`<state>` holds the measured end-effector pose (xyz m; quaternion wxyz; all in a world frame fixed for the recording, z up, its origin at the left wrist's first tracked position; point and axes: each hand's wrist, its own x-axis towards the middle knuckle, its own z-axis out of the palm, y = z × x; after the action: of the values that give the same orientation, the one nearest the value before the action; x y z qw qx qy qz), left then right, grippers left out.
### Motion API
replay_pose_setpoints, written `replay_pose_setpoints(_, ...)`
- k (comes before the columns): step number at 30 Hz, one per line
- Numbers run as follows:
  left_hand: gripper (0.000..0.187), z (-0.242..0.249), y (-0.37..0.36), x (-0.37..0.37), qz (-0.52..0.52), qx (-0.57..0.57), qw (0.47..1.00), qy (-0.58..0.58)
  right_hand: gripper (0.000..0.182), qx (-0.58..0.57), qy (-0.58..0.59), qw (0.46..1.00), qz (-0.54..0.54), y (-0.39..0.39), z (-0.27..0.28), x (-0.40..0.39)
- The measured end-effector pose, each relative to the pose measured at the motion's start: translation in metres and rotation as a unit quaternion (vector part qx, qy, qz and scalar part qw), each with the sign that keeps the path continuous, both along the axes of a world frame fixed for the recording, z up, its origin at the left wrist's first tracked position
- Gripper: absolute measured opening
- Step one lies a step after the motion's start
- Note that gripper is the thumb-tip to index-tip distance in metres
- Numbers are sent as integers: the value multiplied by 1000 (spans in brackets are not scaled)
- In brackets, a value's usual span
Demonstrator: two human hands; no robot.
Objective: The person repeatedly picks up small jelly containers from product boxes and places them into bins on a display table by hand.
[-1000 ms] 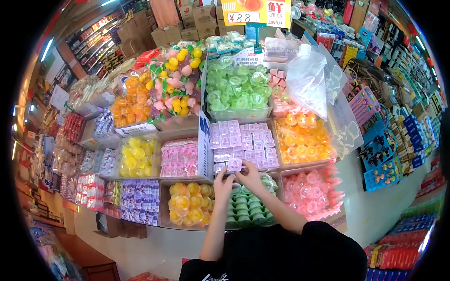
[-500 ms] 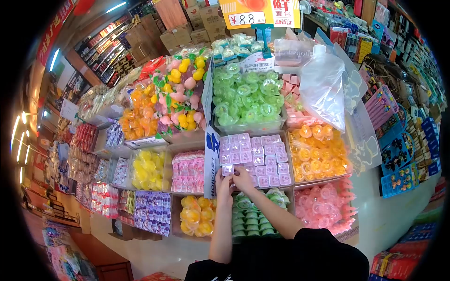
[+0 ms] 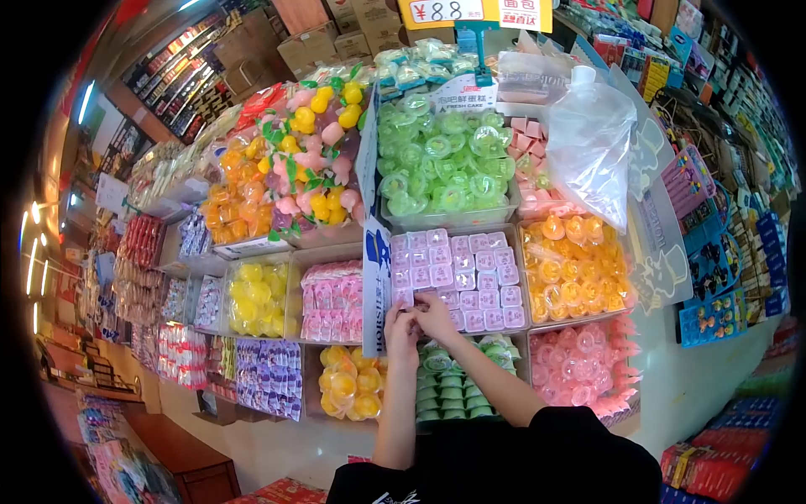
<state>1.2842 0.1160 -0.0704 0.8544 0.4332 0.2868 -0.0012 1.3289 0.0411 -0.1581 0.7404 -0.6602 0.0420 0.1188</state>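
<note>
Small square pale-purple cups with printed lids (image 3: 438, 275) stand in tight rows in a compartment ahead of me. At its front left corner, my left hand (image 3: 401, 326) is closed, thumb and fingers pinched at a small purple cup (image 3: 402, 296) that they partly cover. My right hand (image 3: 434, 317) sits close beside it, its fingers curled inward against the same spot. Just below my wrists are stacked green packaged cups (image 3: 453, 391). A white printed divider board (image 3: 377, 290) rises left of my left hand.
Neighbouring bins hold orange cups (image 3: 575, 269), pink cups (image 3: 579, 365), green cups (image 3: 445, 160), pink packets (image 3: 332, 298) and yellow-orange cups (image 3: 348, 386). A filled clear plastic bag (image 3: 592, 139) leans at the back right. A price sign (image 3: 453, 13) stands at the back.
The purple cup at my fingertips has gone from raised and plainly visible to lower and partly covered. My hands have drawn closer together. The view has shifted slightly.
</note>
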Motion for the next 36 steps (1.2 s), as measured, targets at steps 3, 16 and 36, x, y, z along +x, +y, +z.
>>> replay_pose_setpoints(3, 49, 3, 4, -15, -16, 7, 1000, -16, 45, -52, -39, 998, 28, -16, -10, -10)
replay_pose_setpoints(16, 11, 24, -58, -172, -345, 57, 926, -143, 35, 139, 8, 986, 90, -161, 82, -193)
replay_pose_setpoints(36, 23, 16, -99, -469, -143, 2, 982, -122, 48, 242, 191, 792, 527, -145, 59, -420)
